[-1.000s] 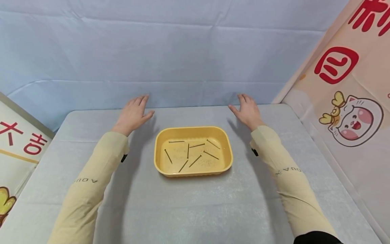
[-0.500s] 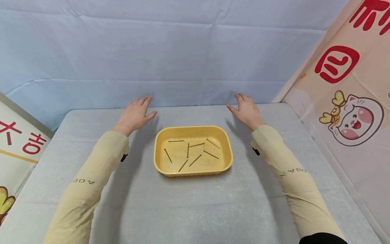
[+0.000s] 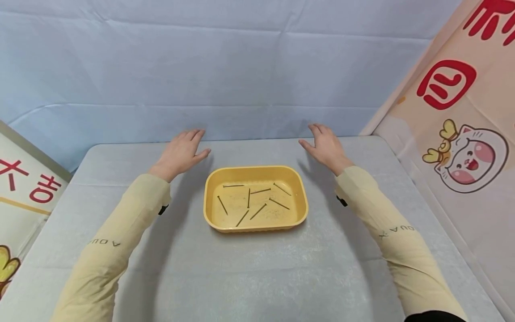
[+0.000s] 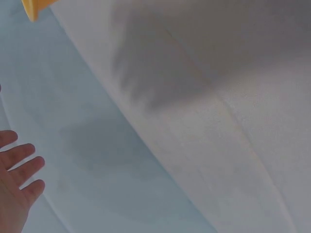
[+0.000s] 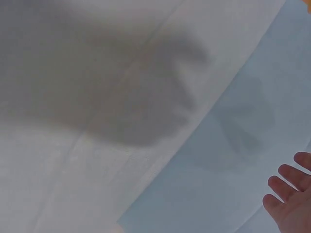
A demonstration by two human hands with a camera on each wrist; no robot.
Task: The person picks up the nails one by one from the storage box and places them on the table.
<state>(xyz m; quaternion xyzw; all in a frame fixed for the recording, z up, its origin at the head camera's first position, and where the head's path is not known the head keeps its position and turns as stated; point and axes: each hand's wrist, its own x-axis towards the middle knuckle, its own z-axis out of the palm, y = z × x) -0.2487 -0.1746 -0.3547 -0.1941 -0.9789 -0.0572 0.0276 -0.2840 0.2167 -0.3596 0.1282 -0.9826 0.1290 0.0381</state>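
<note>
A yellow plastic tray (image 3: 255,229) sits on the table in the head view, with several thin dark nails (image 3: 223,205) scattered flat across its floor. Beyond its left back corner hovers my left hand (image 3: 179,155), holding nothing, fingers extended and thumb spread. My right hand (image 3: 327,150) is beyond the back right corner in the same pose, also holding nothing. Each wrist view catches straight, spread fingers at a lower corner: the left hand (image 4: 14,189) in one, the right hand (image 5: 291,206) in the other.
A pale grey cloth covers the table (image 3: 257,277). Close behind its back edge hangs a light blue cloth (image 3: 241,80). Printed panels flank it, one with a cartoon cat (image 3: 468,161) at right and one with red characters (image 3: 44,190) at left.
My left hand has drifted slightly right, and my right hand slightly left, while the right forearm has swung outward. Tray and nails stay put.
</note>
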